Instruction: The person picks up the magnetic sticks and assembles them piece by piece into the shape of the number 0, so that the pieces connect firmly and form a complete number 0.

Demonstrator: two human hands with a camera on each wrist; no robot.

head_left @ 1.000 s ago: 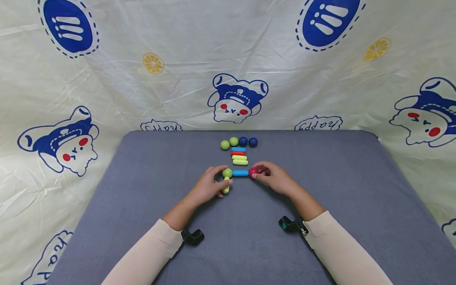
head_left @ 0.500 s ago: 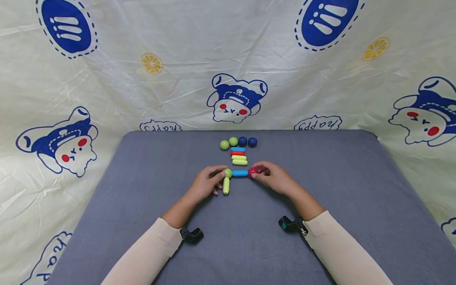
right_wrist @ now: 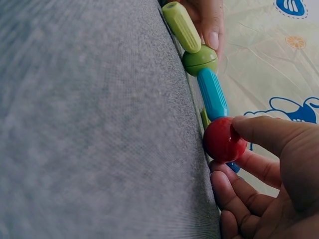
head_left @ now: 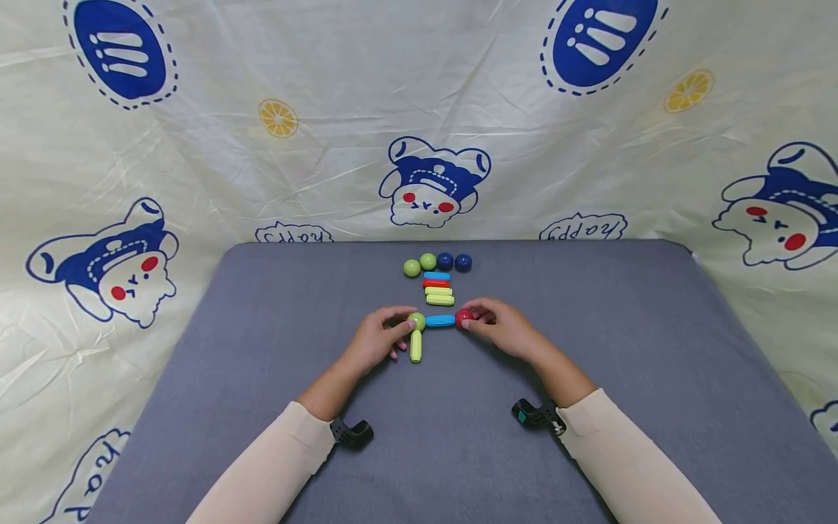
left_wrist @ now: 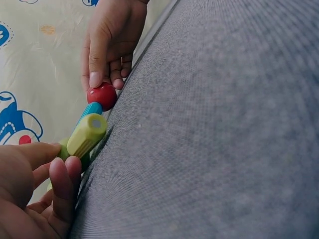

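Red ball [right_wrist: 220, 143] in right hand [head_left: 504, 329], green ball [right_wrist: 201, 61] in left hand [head_left: 379, 334], pinched either end of the blue stick [head_left: 440, 321], probably light but slick, so grip the sides

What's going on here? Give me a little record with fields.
Left hand: pinches glossy green ball
Right hand: pinches shiny red ball
Between: ridged blue rod touching both
Nearer person: ridged lime rod touching green ball
Back row: two green balls, two navy balls
Other rods: blue, red, two lime, side by side
Table: grey cloth top
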